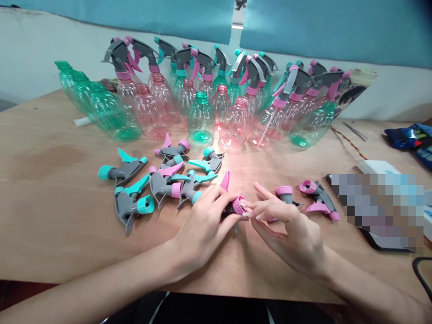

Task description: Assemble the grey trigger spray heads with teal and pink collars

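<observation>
My left hand (pixel 204 225) is wrapped round a grey and pink trigger spray head (pixel 239 205), with its pink collar turned toward the right. My right hand (pixel 292 225) is at the collar's opening, thumb and fingertips pinched together there. Whatever those fingertips hold is too small to make out. Left of my hands lie several loose spray heads, among them a turquoise-collared one (pixel 130 204) and a pink-collared one (pixel 165 186). Two more with pink collars rest to the right, one spray head (pixel 284 193) partly behind my right hand and another spray head (pixel 319 200) beside it.
Behind stand several clear pink and green bottles, some uncapped like the green bottle (pixel 201 119), others fitted with spray heads like the pink bottle (pixel 270 121). Nested green bottles (pixel 111 112) lean at left. A phone-like device (pixel 374 245), white box (pixel 381 167) and blue packet (pixel 405 137) lie at right.
</observation>
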